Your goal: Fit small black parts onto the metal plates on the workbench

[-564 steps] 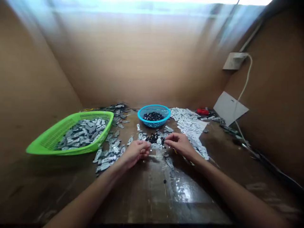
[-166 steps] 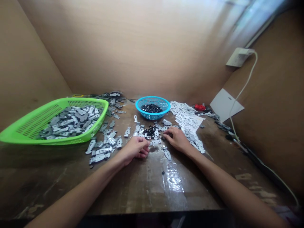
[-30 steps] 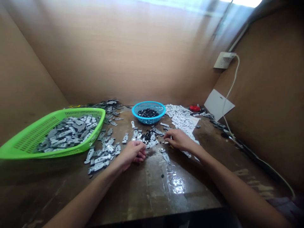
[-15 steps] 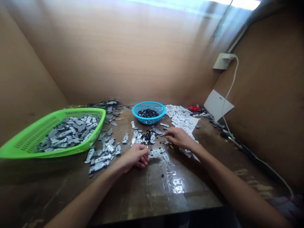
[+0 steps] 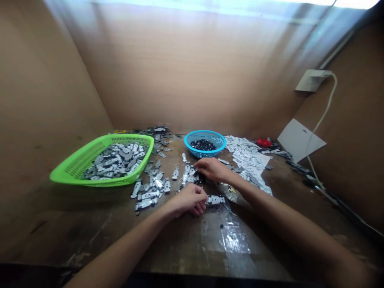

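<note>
Head view: flat elongated piece (image 5: 216, 200)

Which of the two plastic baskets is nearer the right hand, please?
The round blue plastic basket, just beyond the right hand, holding small black parts; the larger green plastic basket, holding flat grey pieces, sits farther left.

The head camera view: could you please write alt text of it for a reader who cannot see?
A person's left hand holds one end of a grey-white part over a brown table; the right hand is at loose black pieces. A green basket of grey parts stands at left, a blue basket of black bits behind the hands.
</note>
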A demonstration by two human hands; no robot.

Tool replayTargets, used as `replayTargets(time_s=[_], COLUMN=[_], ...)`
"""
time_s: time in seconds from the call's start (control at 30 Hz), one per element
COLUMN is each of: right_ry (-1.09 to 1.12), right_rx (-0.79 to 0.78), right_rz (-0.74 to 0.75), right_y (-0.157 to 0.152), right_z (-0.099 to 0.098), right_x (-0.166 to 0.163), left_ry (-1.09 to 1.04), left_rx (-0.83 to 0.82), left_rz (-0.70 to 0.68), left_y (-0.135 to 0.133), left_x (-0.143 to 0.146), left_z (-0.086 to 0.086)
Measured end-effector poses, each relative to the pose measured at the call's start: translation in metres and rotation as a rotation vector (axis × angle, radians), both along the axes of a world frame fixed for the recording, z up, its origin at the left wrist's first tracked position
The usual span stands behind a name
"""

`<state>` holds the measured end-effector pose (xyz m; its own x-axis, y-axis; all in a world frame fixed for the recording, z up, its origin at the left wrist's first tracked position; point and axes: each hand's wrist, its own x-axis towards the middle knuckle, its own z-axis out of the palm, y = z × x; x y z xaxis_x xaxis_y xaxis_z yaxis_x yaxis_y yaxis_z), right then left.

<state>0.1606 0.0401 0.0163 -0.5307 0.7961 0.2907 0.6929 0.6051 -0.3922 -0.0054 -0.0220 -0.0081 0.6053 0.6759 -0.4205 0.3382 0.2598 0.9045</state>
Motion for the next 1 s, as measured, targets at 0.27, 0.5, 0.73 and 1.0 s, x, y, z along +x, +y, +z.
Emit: replayTargets(time_s=[0.27, 0.5, 0.73, 1.0], right_ry=[0.051, 0.007, -0.026, -0.042], right_rx=[0.031, -0.024, -0.29, -0.14], right_rz=[-0.007, -0.029, -0.107, -0.714], right_y=[0.018, 0.005, -0.014, 0.0], right_z=[0.036, 0.034, 0.023, 0.008], right_x=[-0.004, 0.035, 0.108, 0.202], left_ry=[-0.021, -0.025, -0.004, 0.011], left_rx=[-0.01, -0.013, -0.009, 0.002], left_rz=[0.007, 0.01, -0.008, -0.018], left_y=[0.004, 0.009, 0.007, 0.006], left_x=[-0.002, -0.003, -0.003, -0.002], left_z=[-0.005, -0.007, -0.001, 0.003])
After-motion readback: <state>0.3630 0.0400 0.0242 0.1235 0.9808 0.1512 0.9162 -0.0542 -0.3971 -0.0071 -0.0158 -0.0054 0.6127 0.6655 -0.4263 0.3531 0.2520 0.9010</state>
